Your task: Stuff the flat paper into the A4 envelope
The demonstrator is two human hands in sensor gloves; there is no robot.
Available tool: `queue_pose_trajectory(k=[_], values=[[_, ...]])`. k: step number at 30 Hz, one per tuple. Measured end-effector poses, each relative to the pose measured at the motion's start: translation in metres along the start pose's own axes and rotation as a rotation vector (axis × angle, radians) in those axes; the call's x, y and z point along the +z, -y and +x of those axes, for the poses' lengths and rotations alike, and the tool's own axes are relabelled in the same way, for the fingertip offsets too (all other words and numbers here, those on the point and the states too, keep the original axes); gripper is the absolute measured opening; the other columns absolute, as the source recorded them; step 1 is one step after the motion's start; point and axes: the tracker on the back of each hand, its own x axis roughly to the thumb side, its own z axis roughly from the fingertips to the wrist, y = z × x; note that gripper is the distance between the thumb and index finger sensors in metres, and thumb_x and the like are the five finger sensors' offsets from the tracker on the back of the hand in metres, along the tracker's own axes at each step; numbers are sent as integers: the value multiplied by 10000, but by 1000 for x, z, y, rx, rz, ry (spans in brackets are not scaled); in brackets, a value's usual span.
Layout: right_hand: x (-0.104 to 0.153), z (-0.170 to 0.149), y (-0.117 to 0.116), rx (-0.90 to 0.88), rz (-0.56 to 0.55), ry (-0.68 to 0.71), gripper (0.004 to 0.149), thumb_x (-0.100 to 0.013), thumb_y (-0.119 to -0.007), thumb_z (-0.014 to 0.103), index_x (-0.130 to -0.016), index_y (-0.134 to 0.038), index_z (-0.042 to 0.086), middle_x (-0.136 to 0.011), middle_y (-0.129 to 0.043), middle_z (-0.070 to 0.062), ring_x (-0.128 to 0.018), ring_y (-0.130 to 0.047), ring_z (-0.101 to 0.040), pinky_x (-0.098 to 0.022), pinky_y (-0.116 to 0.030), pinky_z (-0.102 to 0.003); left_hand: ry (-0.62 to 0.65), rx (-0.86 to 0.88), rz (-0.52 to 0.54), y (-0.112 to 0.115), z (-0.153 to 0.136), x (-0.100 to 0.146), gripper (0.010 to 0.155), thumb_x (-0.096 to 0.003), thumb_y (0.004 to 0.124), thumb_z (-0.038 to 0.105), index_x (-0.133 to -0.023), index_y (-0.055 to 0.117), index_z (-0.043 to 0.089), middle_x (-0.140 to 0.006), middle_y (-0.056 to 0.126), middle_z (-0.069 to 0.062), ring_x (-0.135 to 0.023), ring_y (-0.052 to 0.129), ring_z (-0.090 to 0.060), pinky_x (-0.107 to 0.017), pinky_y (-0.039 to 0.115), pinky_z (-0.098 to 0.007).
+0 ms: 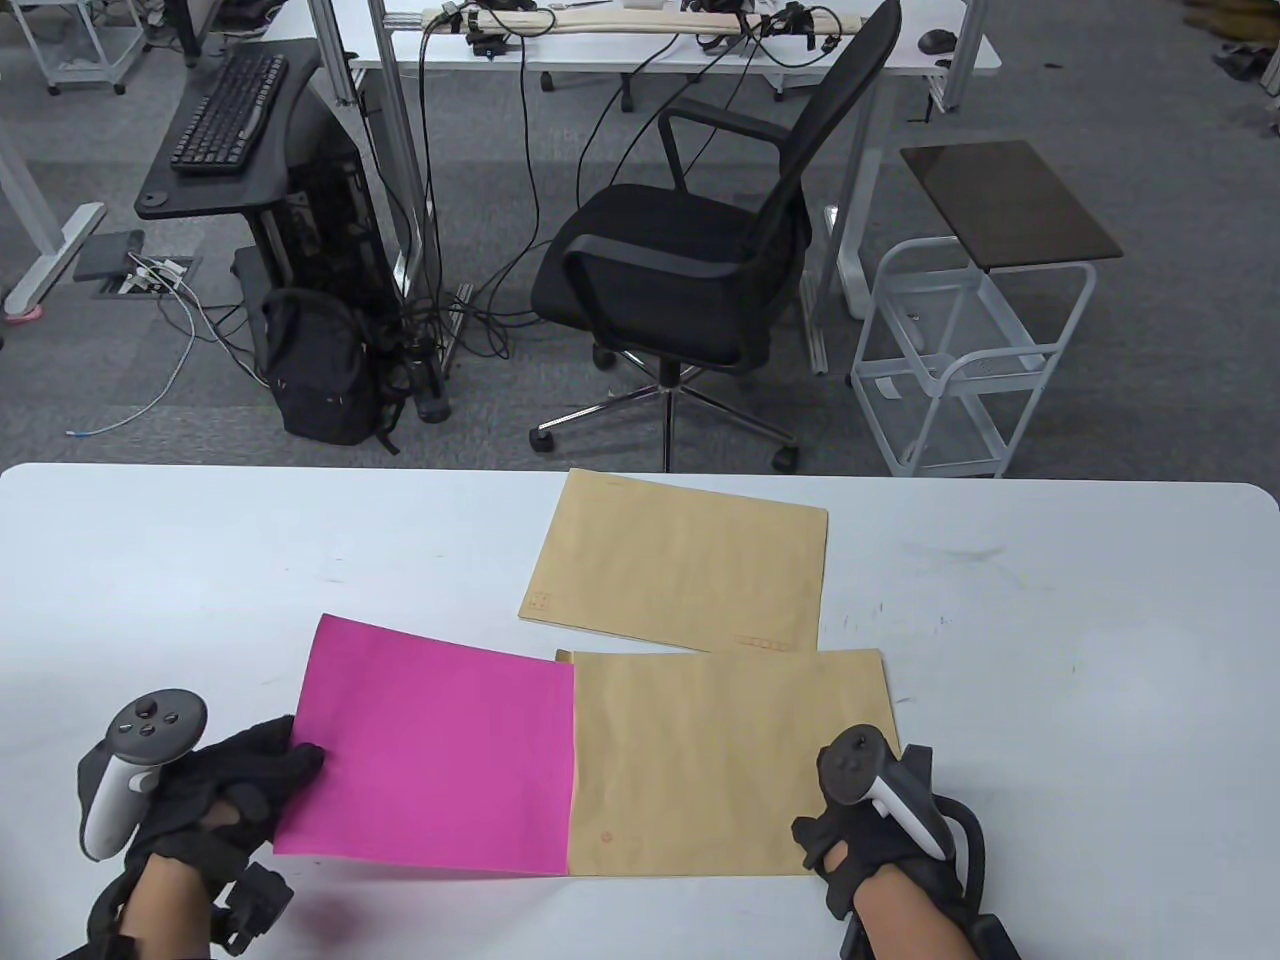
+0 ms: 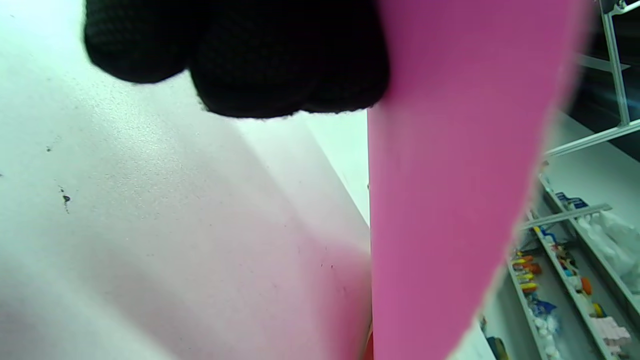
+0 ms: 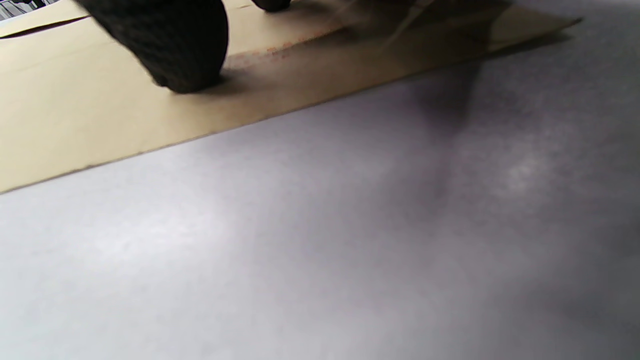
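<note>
Two hands, two envelopes and one pink sheet are lying before me on the white table (image 1: 150,560). Item one, far left: my left hand (image 1: 235,790) is gripping the pink paper (image 1: 430,750) by its left edge, fingers (image 2: 280,65) curled over the rim; in the left wrist view the sheet is lifting off the tabletop at that edge. Item two: the paper's right edge is meeting the mouth of the near envelope (image 1: 730,760), and I cannot tell how far it is sitting inside, if at all. Item three: that envelope is lying flat along the table's near side, its open end facing left. Item four, behind it and touching or just overlapping its far edge: a second envelope (image 1: 680,565), lying flat and slightly turned. Item five, right: my right hand (image 1: 880,820) is pressing on the near envelope's lower right corner, a fingertip (image 3: 175,45) resting on the brown surface, holding it down rather than clutching it.
</note>
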Motion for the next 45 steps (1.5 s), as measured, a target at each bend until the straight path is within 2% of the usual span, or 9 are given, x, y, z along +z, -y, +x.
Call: queue_pose_trajectory(k=[24, 45], values=[[-1, 0, 0, 2, 2, 9, 756, -480, -828, 543, -1082, -415, 349, -1099, -297, -48, -1002, -411, -432, -694, -496, -613, 37, -25, -38, 32, -2, -25, 470, -467, 777, 371, -903, 805, 200, -552, 999, 85, -381, 1052, -162, -405, 917, -409], [-2, 0, 0, -5, 5, 23, 755, -482, -831, 535, -1083, -417, 343, -1099, -293, -51, -1000, -403, -438, -696, -486, -617, 20, -27, -61, 62, 8, -34, 473, -469, 771, 375, -906, 796, 198, -558, 993, 91, -388, 1049, -157, -411, 916, -404]])
